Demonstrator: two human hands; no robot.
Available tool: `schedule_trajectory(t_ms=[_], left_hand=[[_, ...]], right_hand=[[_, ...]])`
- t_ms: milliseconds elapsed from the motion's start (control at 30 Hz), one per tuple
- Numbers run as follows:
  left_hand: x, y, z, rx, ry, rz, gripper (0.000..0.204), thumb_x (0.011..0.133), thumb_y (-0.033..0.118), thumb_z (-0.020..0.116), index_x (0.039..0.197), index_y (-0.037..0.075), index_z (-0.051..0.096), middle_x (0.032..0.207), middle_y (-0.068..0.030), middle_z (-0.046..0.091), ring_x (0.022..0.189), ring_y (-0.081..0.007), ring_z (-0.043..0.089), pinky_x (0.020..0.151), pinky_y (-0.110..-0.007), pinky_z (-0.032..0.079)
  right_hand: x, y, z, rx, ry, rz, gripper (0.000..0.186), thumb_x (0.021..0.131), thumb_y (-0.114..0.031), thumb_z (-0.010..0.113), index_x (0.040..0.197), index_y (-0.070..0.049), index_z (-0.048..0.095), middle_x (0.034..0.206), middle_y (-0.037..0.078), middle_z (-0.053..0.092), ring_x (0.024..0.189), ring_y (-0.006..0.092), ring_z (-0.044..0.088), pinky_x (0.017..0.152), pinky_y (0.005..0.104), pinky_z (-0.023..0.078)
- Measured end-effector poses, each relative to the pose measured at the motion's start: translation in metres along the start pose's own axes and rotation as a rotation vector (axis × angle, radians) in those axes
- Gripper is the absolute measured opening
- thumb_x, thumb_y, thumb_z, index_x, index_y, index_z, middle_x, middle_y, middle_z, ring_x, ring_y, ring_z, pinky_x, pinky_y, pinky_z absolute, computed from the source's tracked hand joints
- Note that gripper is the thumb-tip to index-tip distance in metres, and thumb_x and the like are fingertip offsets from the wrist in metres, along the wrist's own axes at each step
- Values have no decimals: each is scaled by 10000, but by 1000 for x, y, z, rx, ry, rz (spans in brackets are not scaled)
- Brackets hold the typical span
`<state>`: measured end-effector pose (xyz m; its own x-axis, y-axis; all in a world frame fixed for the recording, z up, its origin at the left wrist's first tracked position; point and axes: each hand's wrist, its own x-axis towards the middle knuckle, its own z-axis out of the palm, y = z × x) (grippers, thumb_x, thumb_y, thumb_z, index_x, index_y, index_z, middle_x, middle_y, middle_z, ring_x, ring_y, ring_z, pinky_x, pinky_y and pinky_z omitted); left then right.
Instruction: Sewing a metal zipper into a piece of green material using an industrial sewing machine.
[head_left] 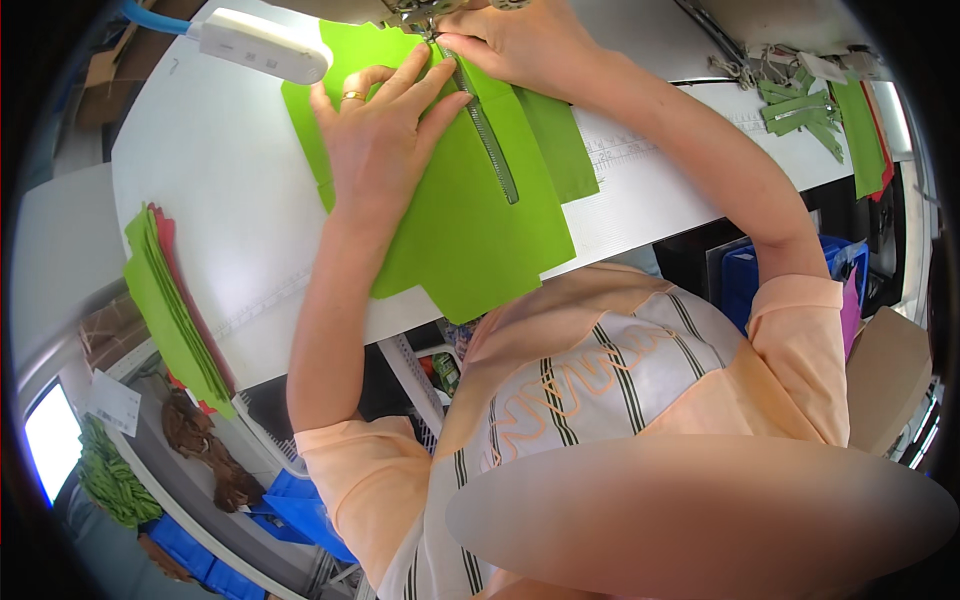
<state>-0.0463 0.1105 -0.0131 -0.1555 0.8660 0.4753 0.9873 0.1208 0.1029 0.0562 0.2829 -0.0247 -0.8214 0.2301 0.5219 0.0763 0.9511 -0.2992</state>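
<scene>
While the dark green zipper (485, 140) lies along the bright green fabric panel (460, 220), its upper end close to the metal foot area of the sewing machine (425, 15), we have 2 hands on the work. Our left hand (375, 130) is spread open, palm down on the panel just left of the zipper. Our right hand (535, 50) bends in from the other side, thumb beside the zipper's upper end; its other fingers are partly hidden, so we cannot tell whether it pinches anything.

To do this well, we should keep the panel flat, guide the zipper straight with light pressure from both sides, and keep our fingertips clear of the needle area.

The panel rests on the white table (230, 150), with a darker green piece (565, 150) showing beyond its right edge. Farther out are a stack of green pieces (175, 300) with red cloth at left and loose green strips (800, 110) at right.

As for writing, a printed ruler scale (640, 150) runs along the table; the marks on the white lamp (260, 45) and the paper label (115, 400) are too small to read.
</scene>
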Motion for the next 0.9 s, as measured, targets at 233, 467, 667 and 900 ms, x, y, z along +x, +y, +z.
schedule_trajectory(t_ms=[233, 467, 667, 900], left_hand=[[0, -1, 3, -2, 41, 14, 290, 847, 389, 647, 1065, 205, 703, 1148, 9, 670, 1005, -255, 603, 986, -621, 241], [1, 0, 2, 23, 31, 12, 288, 837, 401, 653, 1054, 220, 708, 1144, 18, 671, 999, -254, 607, 976, -619, 263], [0, 1, 0, 30, 10, -8, 283, 838, 397, 652, 1052, 221, 708, 1149, 15, 668, 992, -257, 606, 977, -615, 267], [1, 1, 0, -8, 15, -12, 289, 823, 383, 671, 1050, 208, 708, 1136, 4, 672, 984, -251, 603, 970, -605, 273]], right_hand=[[8, -6, 6, -88, 94, -27, 255, 801, -251, 603, 856, -2, 606, 872, 208, 632, 873, 373, 582, 783, 448, 465], [-11, 0, -23, -2, 46, -170, 227, 827, -166, 556, 983, -21, 636, 914, 168, 616, 835, 329, 559, 735, 426, 450], [-21, -2, -33, -82, 36, -313, 324, 821, -118, 545, 1133, -53, 603, 865, 99, 615, 778, 254, 564, 733, 379, 445], [-24, -4, -35, -231, -38, -300, 359, 805, -132, 553, 1158, -73, 588, 834, 77, 621, 772, 238, 590, 745, 358, 470]])
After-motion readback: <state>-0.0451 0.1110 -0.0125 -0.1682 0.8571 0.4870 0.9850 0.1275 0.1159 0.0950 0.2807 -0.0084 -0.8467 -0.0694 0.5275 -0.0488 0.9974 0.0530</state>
